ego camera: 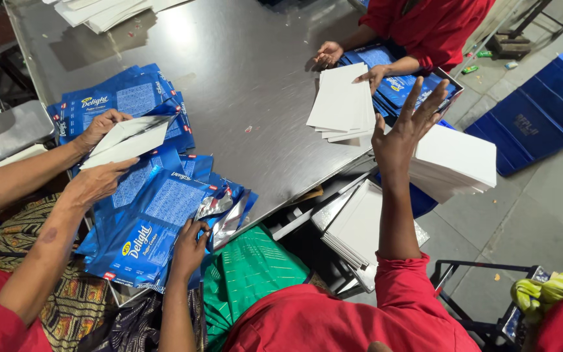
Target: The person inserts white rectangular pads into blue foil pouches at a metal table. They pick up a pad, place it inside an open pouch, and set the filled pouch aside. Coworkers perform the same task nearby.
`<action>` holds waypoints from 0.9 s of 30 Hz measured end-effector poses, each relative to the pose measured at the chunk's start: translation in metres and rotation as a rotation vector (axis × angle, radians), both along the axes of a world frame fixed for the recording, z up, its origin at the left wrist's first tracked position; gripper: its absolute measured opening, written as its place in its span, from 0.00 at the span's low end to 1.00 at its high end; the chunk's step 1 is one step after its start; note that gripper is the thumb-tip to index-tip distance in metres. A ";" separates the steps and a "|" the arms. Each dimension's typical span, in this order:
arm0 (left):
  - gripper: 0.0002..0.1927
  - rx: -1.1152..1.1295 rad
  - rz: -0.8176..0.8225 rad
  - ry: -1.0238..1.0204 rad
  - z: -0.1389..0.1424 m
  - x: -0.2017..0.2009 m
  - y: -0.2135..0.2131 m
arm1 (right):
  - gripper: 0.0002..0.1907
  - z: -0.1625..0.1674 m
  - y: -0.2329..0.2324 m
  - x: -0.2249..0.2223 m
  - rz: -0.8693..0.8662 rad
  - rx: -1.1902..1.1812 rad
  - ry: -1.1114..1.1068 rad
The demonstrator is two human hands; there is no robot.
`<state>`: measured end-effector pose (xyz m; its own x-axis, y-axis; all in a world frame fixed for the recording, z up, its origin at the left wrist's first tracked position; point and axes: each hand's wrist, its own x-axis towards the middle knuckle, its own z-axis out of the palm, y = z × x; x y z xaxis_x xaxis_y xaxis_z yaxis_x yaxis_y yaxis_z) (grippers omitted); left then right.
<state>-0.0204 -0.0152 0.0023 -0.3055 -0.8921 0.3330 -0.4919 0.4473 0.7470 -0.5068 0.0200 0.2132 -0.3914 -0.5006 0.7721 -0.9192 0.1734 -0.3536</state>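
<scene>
Left hand (189, 251) closed on blue pouches (148, 228) stacked at steel tabletop (242, 72) edge. Right hand (406, 127) raised, fingers spread wide, nothing held, white card stack (454, 163) just beside.

Blue foil pouches (158, 221) heaped at left; more, perhaps, opposite (402, 88).

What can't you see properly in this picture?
Head view only:
- Right hand: raised before the white card stack, so whether it touches the stack is unclear.
- Left hand: its fingers slip under the blue packets, which hide the fingertips.
- Green cloth: partly covered by the red sleeve.
- White sheets at the table's far corner: cut off by the top edge.
</scene>
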 end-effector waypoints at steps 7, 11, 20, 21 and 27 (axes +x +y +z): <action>0.06 0.154 0.032 -0.018 0.004 0.003 0.000 | 0.57 -0.001 -0.003 0.003 0.002 0.047 -0.022; 0.06 0.082 0.001 -0.008 0.006 0.003 0.001 | 0.57 -0.011 0.004 0.015 0.285 -0.032 -0.151; 0.07 0.082 -0.014 -0.003 0.008 0.000 0.003 | 0.62 -0.005 0.029 0.049 0.617 -0.304 -0.580; 0.07 0.136 0.014 -0.023 0.009 0.000 0.003 | 0.62 -0.003 0.030 0.054 0.599 -0.354 -0.439; 0.07 0.058 0.036 0.001 0.010 0.000 0.004 | 0.62 -0.036 0.008 0.101 0.447 -0.365 0.172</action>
